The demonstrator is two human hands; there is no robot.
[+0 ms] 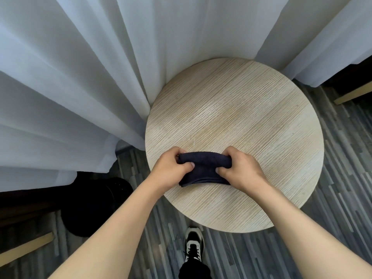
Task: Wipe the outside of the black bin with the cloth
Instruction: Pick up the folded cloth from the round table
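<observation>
A dark navy cloth, folded, lies on the near part of a round light-wood table. My left hand grips its left end and my right hand grips its right end, both with fingers curled into the fabric. The black bin stands on the floor to the left of the table, below my left forearm, partly in shadow under the curtain hem.
White curtains hang behind and to the left of the table, touching its edge. Grey striped flooring surrounds the table. My shoe is near the table's front. Dark furniture with wooden trim sits at the lower left and upper right.
</observation>
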